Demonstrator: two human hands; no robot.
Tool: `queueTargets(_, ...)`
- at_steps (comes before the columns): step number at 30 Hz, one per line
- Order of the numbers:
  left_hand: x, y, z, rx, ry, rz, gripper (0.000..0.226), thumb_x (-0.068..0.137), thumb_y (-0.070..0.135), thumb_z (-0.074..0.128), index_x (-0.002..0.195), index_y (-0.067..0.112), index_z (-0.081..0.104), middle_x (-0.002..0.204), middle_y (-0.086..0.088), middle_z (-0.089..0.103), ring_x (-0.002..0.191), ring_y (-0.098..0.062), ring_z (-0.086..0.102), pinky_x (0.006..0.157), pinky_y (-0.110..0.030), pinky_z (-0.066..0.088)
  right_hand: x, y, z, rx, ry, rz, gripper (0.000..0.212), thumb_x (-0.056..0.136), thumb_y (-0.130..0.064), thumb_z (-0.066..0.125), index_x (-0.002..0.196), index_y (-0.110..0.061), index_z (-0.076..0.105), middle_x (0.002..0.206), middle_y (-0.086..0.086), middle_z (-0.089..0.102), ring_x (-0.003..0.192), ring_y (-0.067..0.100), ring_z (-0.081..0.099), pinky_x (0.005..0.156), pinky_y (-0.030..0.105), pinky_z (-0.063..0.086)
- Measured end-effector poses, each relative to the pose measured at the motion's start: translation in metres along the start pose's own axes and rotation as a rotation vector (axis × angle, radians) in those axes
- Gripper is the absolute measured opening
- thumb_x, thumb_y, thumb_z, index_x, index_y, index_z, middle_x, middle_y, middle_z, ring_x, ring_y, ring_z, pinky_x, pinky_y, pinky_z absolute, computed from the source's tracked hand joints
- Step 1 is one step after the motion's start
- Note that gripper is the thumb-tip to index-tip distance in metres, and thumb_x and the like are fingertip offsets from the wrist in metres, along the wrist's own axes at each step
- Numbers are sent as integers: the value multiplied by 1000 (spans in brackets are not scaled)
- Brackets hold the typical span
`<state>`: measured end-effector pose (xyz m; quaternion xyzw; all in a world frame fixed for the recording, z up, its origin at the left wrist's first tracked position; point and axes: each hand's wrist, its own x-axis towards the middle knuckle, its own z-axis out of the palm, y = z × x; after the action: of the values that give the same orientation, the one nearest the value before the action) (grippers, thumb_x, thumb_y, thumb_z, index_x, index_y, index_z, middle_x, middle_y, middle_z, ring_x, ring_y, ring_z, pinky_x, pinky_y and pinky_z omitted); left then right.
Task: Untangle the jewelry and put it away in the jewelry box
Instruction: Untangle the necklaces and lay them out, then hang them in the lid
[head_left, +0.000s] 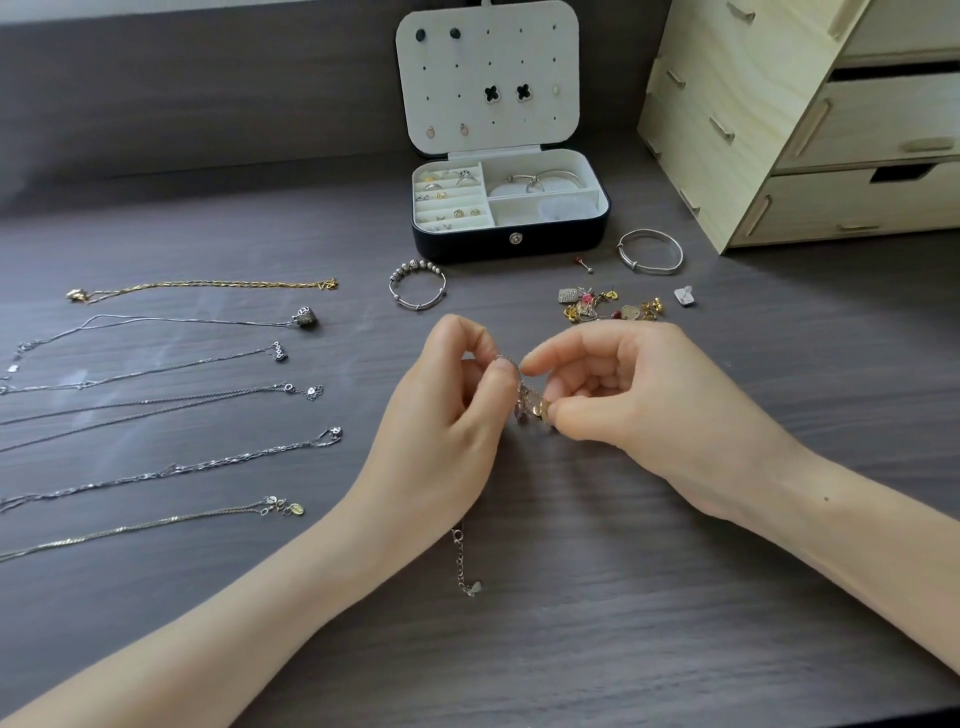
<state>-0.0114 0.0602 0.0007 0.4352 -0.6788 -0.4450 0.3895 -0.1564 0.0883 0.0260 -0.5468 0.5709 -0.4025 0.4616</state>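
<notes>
My left hand (447, 410) and my right hand (618, 395) meet above the middle of the dark table, both pinching a thin silver chain with a rose-gold charm (532, 405). The chain's tail with a small heart tag (467, 566) hangs out below my left wrist onto the table. The open jewelry box (550, 241) stands behind my hands, earrings pinned in its lid, rings and bangles in its compartments. Several straightened necklaces (171, 467) lie in rows on the left. A tangled heap of small charms and earrings (608, 306) lies just beyond my right hand.
A beaded silver bangle (418, 286) lies in front of the box at left, a plain silver bangle (650, 252) at its right. A small stud (584, 263) and a white tag (684, 296) lie nearby. A wooden drawer unit (810, 124) stands at the back right.
</notes>
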Motion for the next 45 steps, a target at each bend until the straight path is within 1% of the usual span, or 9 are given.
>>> queueTargets(4,-2,1,0,74,-24,65,15,96,12,46,83,15,39,50,9,41,46,-7,28,46,-18,24,-1,-3,-1,-90,29,10,19,70,1,66,70,-17,72,61,-3,67,56,2,58,57,17,49)
queueTargets(9,-3,2,0,86,-39,79,14,95,10,46,84,14,39,48,9,42,42,-7,28,44,-16,23,1,-6,-4,-75,50,62,21,73,2,63,62,-15,68,51,-6,62,46,0,51,48,12,41)
queueTargets(11,-3,1,0,92,-38,81,14,95,10,46,84,15,39,50,7,39,43,-7,26,45,-18,22,4,-7,-6,35,46,115,23,77,6,58,62,-11,63,49,-3,57,42,4,44,46,16,34)
queueTargets(14,-3,-1,0,108,-48,88,16,96,11,46,84,16,38,53,0,37,44,-8,23,44,-19,21,8,-8,-9,316,16,194,26,79,14,47,63,-4,56,65,15,54,50,13,41,50,23,33)
queueTargets(19,-3,-2,1,107,-55,94,14,94,19,46,83,20,38,53,1,39,45,-7,25,44,-18,22,12,-6,-5,623,-14,249,27,81,13,42,64,-6,51,61,9,54,52,13,44,53,24,35)
queueTargets(29,-5,2,3,152,-45,78,20,94,10,46,80,21,37,49,9,44,41,-6,32,43,-13,25,14,-2,-2,754,3,326,19,85,7,44,89,-11,50,61,2,44,52,11,36,47,22,25)
queueTargets(35,-4,3,3,151,-26,80,15,94,12,45,82,16,38,43,11,40,40,-7,29,42,-13,22,13,-1,-10,918,-113,417,28,66,-1,51,91,-12,46,66,1,46,54,11,32,47,21,19)
queueTargets(41,0,0,2,37,25,64,10,85,30,42,80,23,39,46,8,32,46,-11,24,45,-22,20,7,-4,-14,663,-214,375,30,60,-1,58,87,-11,53,54,-4,44,46,7,28,45,21,13)
queueTargets(45,-1,1,2,28,4,64,15,93,25,45,81,19,39,43,10,32,42,-7,23,42,-19,19,7,-5,-17,400,-189,336,16,76,6,59,84,-7,64,53,-4,48,46,7,36,40,19,22)
